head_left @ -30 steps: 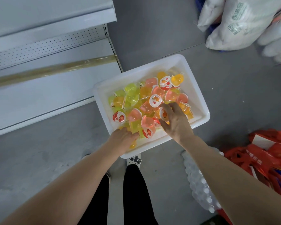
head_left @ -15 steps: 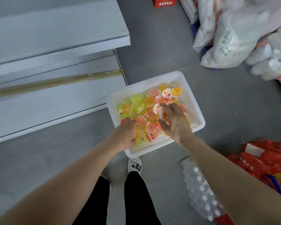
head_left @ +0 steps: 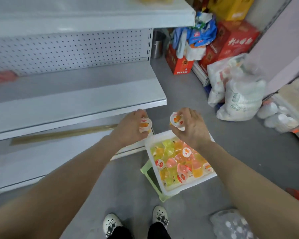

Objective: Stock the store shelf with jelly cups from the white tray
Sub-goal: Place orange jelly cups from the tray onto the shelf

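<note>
My left hand (head_left: 130,128) grips an orange jelly cup (head_left: 144,125) just below the front edge of the grey store shelf (head_left: 79,94). My right hand (head_left: 191,127) holds another jelly cup (head_left: 176,120) with a fruit-print lid. Both hands hover above the far end of the white tray (head_left: 173,192). The tray stands on a pale green stool (head_left: 150,178) on the floor and holds several yellow, orange and pink jelly cups (head_left: 178,163).
An upper shelf (head_left: 93,16) with a perforated back panel overhangs the middle one; a lower shelf (head_left: 41,163) lies below. Red boxes (head_left: 231,44) and white sacks (head_left: 238,94) crowd the far right. A bottle pack (head_left: 231,225) lies by my right foot.
Both hands have lifted out of the tray, each with a jelly cup, and risen toward the middle shelf. My view has tilted up, showing more shelving.
</note>
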Available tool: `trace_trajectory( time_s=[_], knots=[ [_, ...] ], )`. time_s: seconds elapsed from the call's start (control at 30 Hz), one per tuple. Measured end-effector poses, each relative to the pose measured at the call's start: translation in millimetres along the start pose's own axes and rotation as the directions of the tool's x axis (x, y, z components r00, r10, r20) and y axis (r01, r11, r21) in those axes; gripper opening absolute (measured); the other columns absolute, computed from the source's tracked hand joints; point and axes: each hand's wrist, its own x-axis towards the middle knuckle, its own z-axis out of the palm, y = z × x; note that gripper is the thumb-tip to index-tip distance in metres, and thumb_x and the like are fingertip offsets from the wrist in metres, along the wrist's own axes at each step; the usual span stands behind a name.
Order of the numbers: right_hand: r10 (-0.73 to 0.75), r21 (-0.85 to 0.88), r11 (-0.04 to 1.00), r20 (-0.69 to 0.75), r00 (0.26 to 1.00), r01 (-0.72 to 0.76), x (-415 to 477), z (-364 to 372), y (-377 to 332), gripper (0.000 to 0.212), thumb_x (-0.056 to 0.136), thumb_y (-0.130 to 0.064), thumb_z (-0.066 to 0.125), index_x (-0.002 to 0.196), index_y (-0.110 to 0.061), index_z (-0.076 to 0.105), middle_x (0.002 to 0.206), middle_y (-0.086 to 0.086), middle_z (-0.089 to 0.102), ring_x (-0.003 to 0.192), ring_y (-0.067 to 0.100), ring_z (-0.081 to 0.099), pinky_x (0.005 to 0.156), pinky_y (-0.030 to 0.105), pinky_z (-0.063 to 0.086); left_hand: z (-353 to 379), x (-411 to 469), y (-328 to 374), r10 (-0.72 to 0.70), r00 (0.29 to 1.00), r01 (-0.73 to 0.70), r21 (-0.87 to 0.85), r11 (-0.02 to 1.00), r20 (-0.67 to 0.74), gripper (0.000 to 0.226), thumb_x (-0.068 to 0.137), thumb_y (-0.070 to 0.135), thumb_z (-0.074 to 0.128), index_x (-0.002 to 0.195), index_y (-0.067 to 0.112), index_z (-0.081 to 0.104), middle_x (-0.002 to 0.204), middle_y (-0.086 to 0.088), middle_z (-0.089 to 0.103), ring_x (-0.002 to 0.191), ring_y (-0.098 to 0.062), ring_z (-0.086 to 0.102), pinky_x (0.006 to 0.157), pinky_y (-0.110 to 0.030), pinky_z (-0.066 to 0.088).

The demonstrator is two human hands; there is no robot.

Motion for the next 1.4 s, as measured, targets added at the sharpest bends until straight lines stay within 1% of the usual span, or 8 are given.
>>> trace_trajectory(
  time_s=[0.17,0.3,0.47,0.87,1.03,1.17,1.27,1.4],
  knots=[
    [-0.095,-0.017,0.995,-0.169,0.981,0.094,51,-40,-51,0.037,0.079,-0.038,0.074,0.099,-0.013,0.056,0.086,0.005,0.060,0.079,0.027,0.055,0.072,0.039,0.043,-89,2,2,0.095,0.984,-0.090,0.037,0.995,-0.151,0.046,0.077,0.036,0.074,0.118,0.022,0.058,0.111,0.002,0.061,0.101,-0.019,0.056,0.085,-0.032,0.045],
    [-0.182,-0.028,0.983,-0.237,0.954,0.180,86,-71,-90,0.040,0.080,-0.041,0.072,0.102,-0.012,0.056,0.090,0.005,0.059,0.082,0.028,0.054,0.073,0.040,0.044,-151,1,2,0.150,0.950,-0.141,0.054,0.989,-0.275,0.045,0.075,0.041,0.076,0.114,0.025,0.062,0.106,0.001,0.062,0.097,-0.019,0.058,0.085,-0.033,0.046],
    [-0.251,-0.071,0.968,-0.308,0.917,0.241,122,-109,-131,0.041,0.081,-0.044,0.066,0.102,-0.011,0.058,0.090,0.007,0.060,0.081,0.029,0.054,0.074,0.039,0.042,-213,-1,5,0.151,0.899,-0.175,-0.022,0.984,-0.412,0.043,0.074,0.042,0.078,0.112,0.028,0.063,0.106,0.004,0.062,0.094,-0.014,0.060,0.087,-0.034,0.049],
    [-0.238,0.052,0.959,-0.381,0.894,0.278,232,-158,-176,0.035,0.077,-0.038,0.068,0.098,-0.015,0.053,0.093,0.003,0.061,0.086,0.026,0.053,0.074,0.042,0.044,-303,42,-1,0.122,0.847,-0.132,0.019,0.991,-0.517,0.044,0.072,0.046,0.080,0.110,0.030,0.064,0.110,0.007,0.063,0.096,-0.016,0.060,0.087,-0.035,0.048],
    [-0.232,-0.029,0.971,-0.356,0.905,0.238,292,-153,-176,0.036,0.075,-0.041,0.074,0.096,-0.017,0.057,0.093,-0.001,0.064,0.100,0.029,0.048,0.081,0.039,0.038,-324,77,-9,0.072,0.847,-0.060,0.040,0.997,-0.527,0.045,0.073,0.049,0.078,0.111,0.030,0.064,0.111,0.009,0.064,0.093,-0.013,0.060,0.081,-0.029,0.047],
    [-0.214,-0.063,0.977,-0.277,0.937,0.204,341,-151,-177,0.033,0.074,-0.032,0.074,0.096,-0.016,0.056,0.097,0.001,0.063,0.110,0.033,0.044,0.082,0.039,0.033,-338,106,-19,0.043,0.848,-0.030,0.034,0.999,-0.528,0.041,0.073,0.046,0.079,0.108,0.029,0.065,0.106,0.009,0.066,0.087,-0.013,0.062,0.080,-0.029,0.048],
    [-0.123,-0.043,0.992,-0.167,0.978,0.117,379,-150,-179,0.030,0.073,-0.034,0.072,0.092,-0.024,0.052,0.099,0.000,0.063,0.113,0.030,0.041,0.083,0.038,0.032,-346,125,-26,0.019,0.851,-0.005,0.028,1.000,-0.525,0.042,0.073,0.045,0.079,0.109,0.029,0.065,0.107,0.008,0.067,0.092,-0.015,0.062,0.083,-0.031,0.049],
    [-0.052,-0.001,0.999,-0.063,0.997,0.052,430,-144,-182,0.019,0.075,-0.038,0.066,0.089,-0.030,0.054,0.093,-0.001,0.055,0.116,0.021,0.037,0.082,0.033,0.025,-355,147,-37,-0.013,0.849,0.038,0.038,0.999,-0.529,0.046,0.072,0.047,0.079,0.113,0.030,0.066,0.112,0.009,0.067,0.097,-0.013,0.061,0.081,-0.025,0.046]
  ],
)
